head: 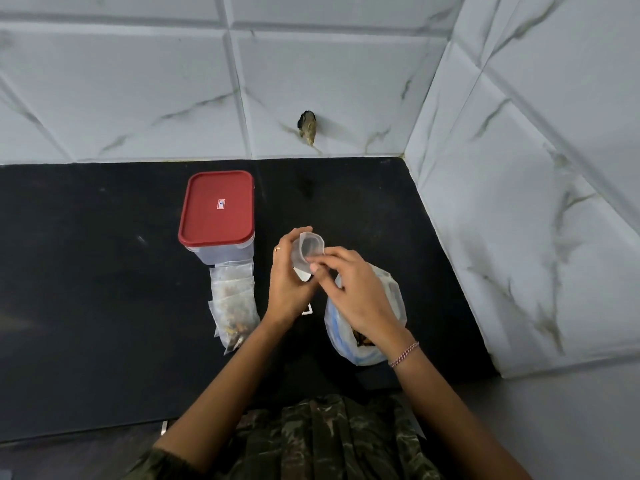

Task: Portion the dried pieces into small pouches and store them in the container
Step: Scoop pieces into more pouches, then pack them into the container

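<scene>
Head: small pouch (307, 250) pinched open between left grip (289, 284), right grip (358, 289).

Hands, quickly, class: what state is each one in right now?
Left hand: grips the pouch, its mouth open.
Right hand: pinches the pouch's rim.

left hand (289, 285) and right hand (353, 289) holding open small pouch (308, 251), filled pouches (232, 303) beside red-lidded container (217, 216)

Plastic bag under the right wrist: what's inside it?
Brown dried pieces show at the mouth of the plastic bag. The right hand and its wrist, busy at the small pouch held by the left hand, cover most of the opening, so its fill is hidden.
</scene>
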{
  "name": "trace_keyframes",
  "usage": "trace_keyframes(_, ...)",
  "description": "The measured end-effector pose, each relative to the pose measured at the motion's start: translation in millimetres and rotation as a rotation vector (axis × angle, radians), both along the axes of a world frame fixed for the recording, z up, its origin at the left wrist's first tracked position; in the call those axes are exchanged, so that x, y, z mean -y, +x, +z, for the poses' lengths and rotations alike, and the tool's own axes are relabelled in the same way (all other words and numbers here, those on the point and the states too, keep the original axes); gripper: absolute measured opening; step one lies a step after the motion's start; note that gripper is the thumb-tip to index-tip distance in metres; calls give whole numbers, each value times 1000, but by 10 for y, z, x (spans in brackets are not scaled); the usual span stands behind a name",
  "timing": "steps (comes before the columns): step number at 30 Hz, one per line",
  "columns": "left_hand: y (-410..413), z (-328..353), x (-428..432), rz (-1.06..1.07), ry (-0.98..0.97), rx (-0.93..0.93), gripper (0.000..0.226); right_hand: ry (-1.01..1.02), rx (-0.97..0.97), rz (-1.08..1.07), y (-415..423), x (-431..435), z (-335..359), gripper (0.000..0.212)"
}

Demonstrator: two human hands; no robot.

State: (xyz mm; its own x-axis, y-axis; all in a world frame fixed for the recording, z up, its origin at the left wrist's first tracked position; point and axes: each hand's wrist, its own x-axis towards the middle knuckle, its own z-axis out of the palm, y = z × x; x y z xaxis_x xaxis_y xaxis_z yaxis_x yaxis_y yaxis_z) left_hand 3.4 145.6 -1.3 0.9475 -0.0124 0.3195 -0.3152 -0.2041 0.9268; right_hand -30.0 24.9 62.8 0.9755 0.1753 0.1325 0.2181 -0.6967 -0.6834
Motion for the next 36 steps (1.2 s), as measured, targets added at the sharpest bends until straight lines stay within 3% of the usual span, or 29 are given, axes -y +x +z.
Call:
trace_keyframes(6, -6, 10, -19, 42, -116, -8, 52, 123, 58, -159, 123, -34, 137, 17)
trace_keyframes(9, -23, 42, -33, 1, -146, 18, 54, 128, 10, -168, 231, -36, 227, 27)
trace_keyframes(15, -50, 22, 0, -12, -142, 8, 64, 10, 1, -131, 285, -139, 312, 27)
trace_keyframes(19, -36, 28, 11, 73, -133, 11, 58, -155, 97, -109, 230, -218, 329, 27)
trace_keyframes(25, -24, -32, -37, 62, -129, 45, 58, -188, -28, -32, 270, -210, 366, 45)
trace_keyframes(29, -46, -68, -40, 81, -136, 45, 54, -315, 39, -47, 271, -243, 366, 39)
trace_keyframes(36, -44, -54, -87, 84, -123, 46, 48, -123, 15, -54, 286, -272, 281, 22)
